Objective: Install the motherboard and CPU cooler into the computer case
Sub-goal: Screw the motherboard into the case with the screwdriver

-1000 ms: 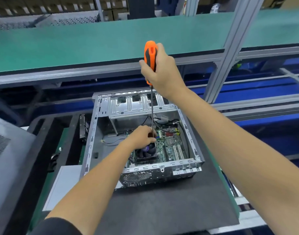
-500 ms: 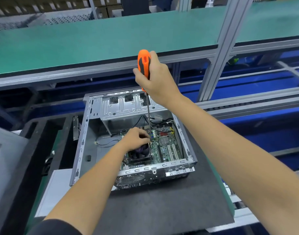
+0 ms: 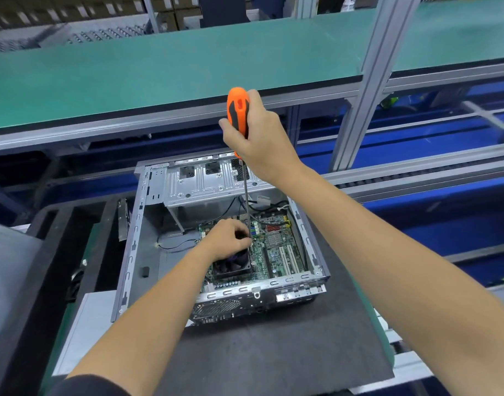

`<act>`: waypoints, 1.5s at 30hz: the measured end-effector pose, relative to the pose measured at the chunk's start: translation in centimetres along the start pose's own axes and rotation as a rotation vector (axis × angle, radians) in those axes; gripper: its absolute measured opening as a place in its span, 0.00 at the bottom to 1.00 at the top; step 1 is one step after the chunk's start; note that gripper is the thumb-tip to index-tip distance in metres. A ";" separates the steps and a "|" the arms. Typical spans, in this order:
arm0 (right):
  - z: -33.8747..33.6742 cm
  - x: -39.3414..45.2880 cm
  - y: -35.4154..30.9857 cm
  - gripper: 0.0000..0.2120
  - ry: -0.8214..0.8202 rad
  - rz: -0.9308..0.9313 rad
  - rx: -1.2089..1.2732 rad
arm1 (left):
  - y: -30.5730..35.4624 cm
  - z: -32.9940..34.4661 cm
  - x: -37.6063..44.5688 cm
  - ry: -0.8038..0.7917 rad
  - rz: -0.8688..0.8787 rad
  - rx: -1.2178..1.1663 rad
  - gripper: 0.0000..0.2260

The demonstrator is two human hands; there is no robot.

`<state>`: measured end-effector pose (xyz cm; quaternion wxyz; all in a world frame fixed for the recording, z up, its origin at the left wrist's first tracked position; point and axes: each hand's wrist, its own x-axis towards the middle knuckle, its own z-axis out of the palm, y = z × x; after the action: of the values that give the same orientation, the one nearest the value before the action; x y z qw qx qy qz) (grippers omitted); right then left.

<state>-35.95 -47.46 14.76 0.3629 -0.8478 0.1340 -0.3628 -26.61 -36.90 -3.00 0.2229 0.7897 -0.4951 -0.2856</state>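
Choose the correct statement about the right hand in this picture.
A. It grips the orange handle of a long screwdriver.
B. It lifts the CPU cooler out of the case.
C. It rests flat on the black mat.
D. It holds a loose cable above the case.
A: the right hand grips the orange handle of the screwdriver, whose thin shaft runs down into the computer case to the left hand by the CPU cooler.
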 end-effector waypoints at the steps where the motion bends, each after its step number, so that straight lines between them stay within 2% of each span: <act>1: 0.1 -0.1 0.0 0.11 -0.008 0.000 -0.004 | 0.1 0.1 0.0 0.007 0.008 0.018 0.06; 7: 0.0 0.0 -0.5 0.11 0.009 -0.022 -0.001 | 0.8 0.3 0.1 0.019 0.041 0.064 0.03; 18: -0.2 0.2 -1.0 0.11 0.013 -0.014 0.003 | 1.5 0.4 0.2 0.042 -0.003 0.222 0.08; 27: 0.0 -0.1 -0.9 0.11 0.000 -0.013 -0.010 | 2.1 0.8 0.4 0.053 -0.044 0.260 0.07; 32: -0.4 0.1 -1.4 0.15 -0.047 -0.033 -0.020 | 2.3 1.1 0.5 0.085 -0.071 0.221 0.04; 35: -1.1 0.6 -2.0 0.19 -0.132 -0.061 -0.055 | 2.2 1.1 0.6 0.085 -0.097 0.154 0.07; 38: -1.4 1.1 -2.5 0.16 -0.231 -0.049 -0.086 | 2.1 1.0 0.6 0.090 -0.101 0.119 0.10; 45: -2.0 2.4 -4.1 0.10 -0.259 -0.086 -0.172 | 2.2 1.1 0.7 0.090 -0.143 0.081 0.09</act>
<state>-35.85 -46.76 19.87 0.2873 -0.9204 0.0802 -0.2529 -28.58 -38.51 -2.58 0.1918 0.8434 -0.4383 -0.2446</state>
